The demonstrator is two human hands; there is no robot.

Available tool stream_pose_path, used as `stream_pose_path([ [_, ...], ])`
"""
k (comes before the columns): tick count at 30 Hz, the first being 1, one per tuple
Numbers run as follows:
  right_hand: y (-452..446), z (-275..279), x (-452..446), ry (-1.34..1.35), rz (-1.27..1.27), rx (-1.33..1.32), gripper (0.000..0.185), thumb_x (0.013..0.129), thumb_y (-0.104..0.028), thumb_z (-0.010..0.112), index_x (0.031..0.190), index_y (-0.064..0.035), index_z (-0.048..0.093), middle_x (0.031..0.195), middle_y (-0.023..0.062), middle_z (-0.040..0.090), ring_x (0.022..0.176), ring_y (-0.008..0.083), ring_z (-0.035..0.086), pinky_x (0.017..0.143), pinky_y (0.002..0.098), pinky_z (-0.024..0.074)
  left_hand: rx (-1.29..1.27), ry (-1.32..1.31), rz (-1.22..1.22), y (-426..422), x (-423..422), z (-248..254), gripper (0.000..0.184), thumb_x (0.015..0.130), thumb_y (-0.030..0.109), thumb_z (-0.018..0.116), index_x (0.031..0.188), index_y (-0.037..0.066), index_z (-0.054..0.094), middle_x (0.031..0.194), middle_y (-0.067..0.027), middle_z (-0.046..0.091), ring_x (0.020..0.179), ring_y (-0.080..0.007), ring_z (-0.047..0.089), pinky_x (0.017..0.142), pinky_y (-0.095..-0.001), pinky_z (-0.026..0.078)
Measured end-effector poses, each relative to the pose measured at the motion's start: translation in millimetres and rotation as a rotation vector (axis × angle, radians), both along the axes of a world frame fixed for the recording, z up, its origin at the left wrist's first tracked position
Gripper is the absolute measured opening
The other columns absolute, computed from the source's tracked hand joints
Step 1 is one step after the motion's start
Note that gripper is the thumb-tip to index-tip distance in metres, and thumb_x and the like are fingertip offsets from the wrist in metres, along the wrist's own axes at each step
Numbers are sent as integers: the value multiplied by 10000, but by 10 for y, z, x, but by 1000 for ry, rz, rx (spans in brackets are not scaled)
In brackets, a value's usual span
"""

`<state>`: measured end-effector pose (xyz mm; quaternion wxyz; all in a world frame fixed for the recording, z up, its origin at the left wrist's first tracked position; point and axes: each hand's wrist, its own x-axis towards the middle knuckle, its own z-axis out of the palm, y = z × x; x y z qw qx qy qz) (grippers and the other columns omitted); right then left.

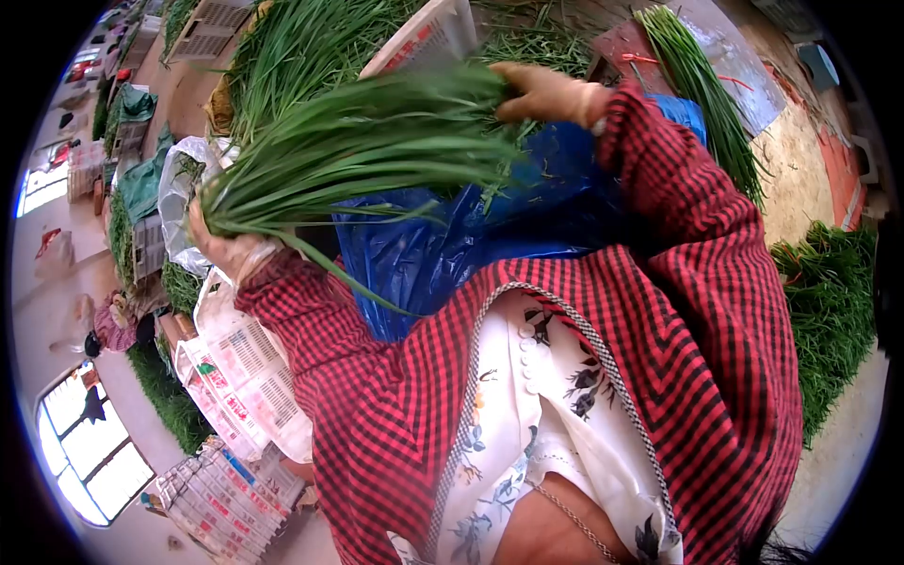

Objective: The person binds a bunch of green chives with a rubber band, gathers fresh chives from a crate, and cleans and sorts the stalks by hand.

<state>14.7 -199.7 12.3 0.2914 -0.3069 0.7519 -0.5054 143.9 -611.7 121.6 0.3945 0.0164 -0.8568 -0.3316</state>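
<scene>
A thick bunch of long, flat green chives (pixel 367 155) stretches across the space in front of my chest. My left hand (pixel 226 247), in a pale glove, is wrapped round one end of it. At the other end is my gloved right hand (pixel 551 97), its thumb and fingers apart beside the leaf tips; motion blurs the leaves there. A few loose leaves hang below the bunch. Under it, a blue plastic sheet (pixel 405 254) covers my lap. Beyond the bunch lies a large heap of chives (pixel 311 56).
At the upper right, a bundle of chives (pixel 702 94) rests on a board beside orange ties (pixel 640 58). More greens (pixel 824 320) are piled on the right. Printed paper sheets (pixel 240 367) and a stack of folded newspapers (pixel 226 499) sit to the left, near a white plastic bag (pixel 179 202).
</scene>
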Motion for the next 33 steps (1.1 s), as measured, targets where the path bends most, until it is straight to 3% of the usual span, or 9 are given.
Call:
stream_pose_path([
  [3, 425, -182, -115, -140, -370, 13, 549, 878, -246, 638, 1334, -27, 426, 1094, 110, 625, 1001, 176, 584, 872, 311, 464, -283, -94, 295, -444, 446, -311, 426, 743, 228, 734, 1067, -6, 587, 998, -154, 644, 853, -265, 637, 810, -329, 506],
  [9, 364, 771, 204, -254, -269, -353, 290, 908, -275, 599, 1072, -38, 634, 947, 64, 675, 865, 132, 644, 774, 250, 510, 656, -77, 505, -1140, 669, -1305, 453, 755, 306, 709, 1084, 15, 599, 1022, -164, 649, 867, -289, 640, 796, -375, 512],
  [14, -71, 978, 564, -110, 114, -318, 244, 887, -233, 626, 971, -9, 678, 858, 56, 677, 754, 110, 626, 709, 252, 519, 830, -43, 491, -1070, 655, -1435, 452, 765, 311, 696, 1094, 18, 594, 1036, -165, 642, 880, -294, 634, 803, -387, 508],
  [19, 5, 858, 360, -234, -259, -368, 240, 933, -229, 571, 1046, -29, 638, 839, 11, 638, 741, 69, 594, 678, 213, 499, 843, -18, 490, -1020, 609, -1512, 452, 774, 315, 682, 1105, 21, 589, 1050, -167, 636, 894, -299, 629, 809, -398, 504],
  [25, 57, 790, 469, 222, -440, -319, 276, 906, -185, 591, 1174, -124, 615, 644, -19, 545, 579, 53, 532, 533, 217, 453, 783, 23, 449, -1018, 617, -1456, 452, 786, 321, 666, 1117, 25, 584, 1067, -168, 627, 910, -305, 622, 818, -412, 499],
  [26, -3, 833, 531, 519, -429, -148, 331, 897, -203, 590, 1228, -208, 590, 612, 38, 534, 539, 105, 544, 511, 270, 461, 764, 34, 425, -1020, 615, -1404, 452, 788, 322, 663, 1119, 26, 583, 1070, -168, 626, 912, -305, 621, 819, -415, 499],
  [28, -119, 854, 588, 765, -315, 27, 419, 869, -164, 629, 1280, -170, 548, 692, 71, 610, 566, 207, 574, 532, 300, 467, 748, 52, 355, -977, 625, -1345, 452, 792, 324, 658, 1123, 27, 581, 1075, -169, 623, 918, -307, 619, 822, -419, 497],
  [30, -171, 868, 569, 786, -259, 202, 354, 857, -214, 639, 1203, -153, 598, 771, 124, 628, 617, 267, 599, 562, 329, 494, 772, 127, 235, -846, 659, -1246, 452, 795, 326, 652, 1127, 28, 579, 1081, -169, 620, 923, -309, 617, 824, -424, 496],
  [33, -202, 607, 479, 828, -259, -26, 183, 900, -222, 596, 970, -62, 650, 763, 95, 647, 644, 212, 632, 592, 297, 512, 855, 227, 64, -578, 712, -1082, 452, 801, 328, 644, 1134, 30, 576, 1089, -170, 616, 931, -312, 614, 829, -431, 493],
])
